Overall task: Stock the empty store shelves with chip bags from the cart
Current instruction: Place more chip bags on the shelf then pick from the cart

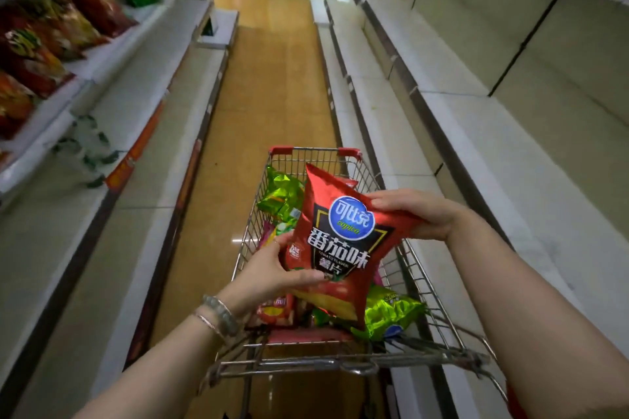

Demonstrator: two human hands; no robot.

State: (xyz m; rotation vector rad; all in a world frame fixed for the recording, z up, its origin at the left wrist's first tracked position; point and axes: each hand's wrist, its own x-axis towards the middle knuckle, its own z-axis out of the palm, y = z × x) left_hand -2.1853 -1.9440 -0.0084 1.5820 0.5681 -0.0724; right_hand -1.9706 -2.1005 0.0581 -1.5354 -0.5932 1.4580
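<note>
Where red bag (340,248) overlaps, cart (315,149) contents hidden.

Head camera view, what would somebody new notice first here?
A red chip bag is held by the left hand and right hand above a wire cart of green bags. The right shelves stand bare; the upper left shelves hold snack bags.
</note>
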